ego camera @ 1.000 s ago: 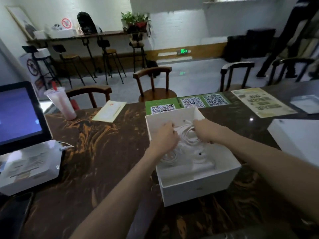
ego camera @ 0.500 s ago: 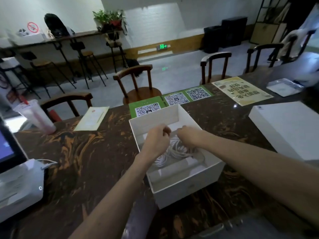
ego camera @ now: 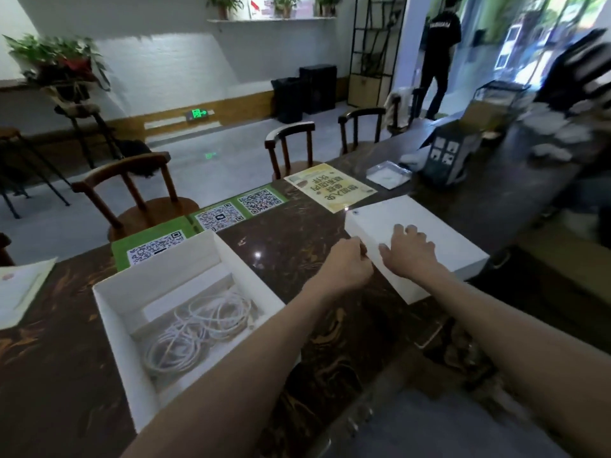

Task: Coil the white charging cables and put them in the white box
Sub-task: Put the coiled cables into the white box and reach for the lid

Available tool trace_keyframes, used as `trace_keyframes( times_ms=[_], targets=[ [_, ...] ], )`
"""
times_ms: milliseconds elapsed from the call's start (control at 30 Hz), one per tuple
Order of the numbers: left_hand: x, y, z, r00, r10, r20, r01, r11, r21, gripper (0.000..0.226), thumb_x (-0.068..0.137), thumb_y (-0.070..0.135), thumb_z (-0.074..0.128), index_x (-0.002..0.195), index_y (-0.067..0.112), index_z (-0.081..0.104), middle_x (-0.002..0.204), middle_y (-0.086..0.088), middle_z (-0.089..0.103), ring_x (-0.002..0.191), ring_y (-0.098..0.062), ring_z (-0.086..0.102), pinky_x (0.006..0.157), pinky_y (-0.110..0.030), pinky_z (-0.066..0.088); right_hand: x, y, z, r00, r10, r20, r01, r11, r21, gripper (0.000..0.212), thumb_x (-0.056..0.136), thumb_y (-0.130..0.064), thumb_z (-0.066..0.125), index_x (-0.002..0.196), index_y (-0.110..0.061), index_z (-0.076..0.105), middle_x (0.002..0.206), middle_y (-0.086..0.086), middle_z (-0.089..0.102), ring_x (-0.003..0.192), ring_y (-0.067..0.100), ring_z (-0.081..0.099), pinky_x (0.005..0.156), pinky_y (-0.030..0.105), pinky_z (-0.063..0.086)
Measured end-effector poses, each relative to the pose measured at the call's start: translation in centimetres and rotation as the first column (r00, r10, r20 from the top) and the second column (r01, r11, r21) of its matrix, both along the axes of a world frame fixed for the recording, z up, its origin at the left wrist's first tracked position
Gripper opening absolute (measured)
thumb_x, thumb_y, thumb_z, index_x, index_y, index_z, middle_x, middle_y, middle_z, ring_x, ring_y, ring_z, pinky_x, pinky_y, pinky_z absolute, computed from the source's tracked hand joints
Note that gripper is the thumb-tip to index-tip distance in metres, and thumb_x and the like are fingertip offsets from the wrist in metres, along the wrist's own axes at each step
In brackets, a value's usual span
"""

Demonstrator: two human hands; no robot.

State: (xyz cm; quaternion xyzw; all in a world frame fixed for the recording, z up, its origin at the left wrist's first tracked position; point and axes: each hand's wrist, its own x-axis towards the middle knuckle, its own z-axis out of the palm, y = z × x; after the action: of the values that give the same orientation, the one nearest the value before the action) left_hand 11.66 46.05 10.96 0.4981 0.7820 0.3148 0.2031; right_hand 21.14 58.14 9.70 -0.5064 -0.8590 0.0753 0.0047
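Centrally: dark marbled table (ego camera: 82, 375). Right of centre, flat white lid (ego camera: 426, 239), resting on table. Left, open white box (ego camera: 132, 345) containing coiled white charging cables (ego camera: 201, 328). Right hand (ego camera: 410, 256) flat on lid, fingers spread and straight. Left hand (ego camera: 347, 269) at lid's near-left edge, fingers curled; actual grip on edge indeterminate.

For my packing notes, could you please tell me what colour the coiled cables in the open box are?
White, seen in the head view: the cables.

Both forearms bare to frame edge, no sleeves, watch or rings on left hand (ego camera: 347, 267) / right hand (ego camera: 410, 256)
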Motion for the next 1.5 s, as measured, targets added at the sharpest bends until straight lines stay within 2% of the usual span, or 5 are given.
trace_keyframes(
  times_ms=[233, 467, 733, 967, 1500],
  targets=[
    [2.9, 4.0, -6.0, 0.956, 0.150, 0.251, -0.096, 0.972, -0.216, 0.047, 0.101, 0.032, 0.042, 0.136, 0.002, 0.043, 0.139, -0.017, 0.050, 0.123, -0.032, 0.050, 0.091, -0.034, 0.039, 5.8, 2.6, -4.9, 0.978, 0.068, 0.195, -0.031, 0.982, -0.189, 0.079, 0.099, -0.066, 0.011, 0.159, -0.018, -0.007, 0.168, 0.009, -0.012, 0.154, 0.035, -0.007, 0.119, 0.065, 0.002],
    [1.6, 4.9, -8.4, 0.794, 0.455, 0.404, -0.394, 0.890, -0.228, 0.055, 0.101, 0.036, 0.045, 0.138, -0.006, 0.042, 0.142, -0.022, 0.049, 0.126, -0.037, 0.051, 0.098, -0.034, 0.043, 4.6, -0.7, -1.2, 0.937, 0.332, 0.108, -0.312, 0.935, -0.168, 0.053, 0.096, -0.061, 0.037, 0.072, -0.018, 0.056, 0.080, 0.003, 0.067, 0.073, 0.021, 0.063, 0.071, 0.035, 0.042],
    [1.9, 3.8, -10.3, 0.782, 0.501, 0.372, -0.463, 0.865, -0.191, 0.066, 0.102, 0.054, 0.031, 0.145, 0.004, 0.041, 0.151, -0.020, 0.031, 0.137, -0.035, 0.034, 0.114, -0.045, 0.029, 6.7, 4.7, -3.6, 0.913, -0.390, -0.121, 0.321, 0.869, -0.375, 0.078, 0.097, -0.063, 0.036, 0.150, -0.006, 0.029, 0.154, 0.021, 0.031, 0.139, 0.041, 0.035, 0.113, 0.053, 0.033],
    [1.6, 3.1, -8.3, 0.441, 0.427, 0.789, -0.505, 0.845, -0.174, 0.062, 0.100, 0.051, 0.044, 0.156, 0.032, 0.023, 0.151, -0.010, 0.037, 0.128, -0.034, 0.048, 0.108, -0.055, 0.041, 6.1, 6.3, -2.6, 0.778, -0.537, -0.325, 0.060, 0.580, -0.813, 0.042, 0.089, -0.047, 0.071, 0.105, -0.009, 0.064, 0.094, 0.006, 0.070, 0.083, 0.026, 0.068, 0.066, 0.035, 0.054],
    [-12.9, -20.0, 7.2, 0.451, 0.412, 0.792, -0.850, 0.468, 0.241, 0.023, 0.098, 0.027, 0.046, 0.078, 0.017, 0.052, 0.080, -0.012, 0.055, 0.074, -0.026, 0.055, 0.066, -0.030, 0.044, -14.6, -8.3, 10.2, 0.806, 0.098, -0.584, -0.497, 0.647, -0.577, 0.052, 0.077, -0.072, 0.066, 0.095, -0.024, 0.070, 0.091, 0.001, 0.076, 0.076, 0.020, 0.075, 0.065, 0.031, 0.052]
  ],
)
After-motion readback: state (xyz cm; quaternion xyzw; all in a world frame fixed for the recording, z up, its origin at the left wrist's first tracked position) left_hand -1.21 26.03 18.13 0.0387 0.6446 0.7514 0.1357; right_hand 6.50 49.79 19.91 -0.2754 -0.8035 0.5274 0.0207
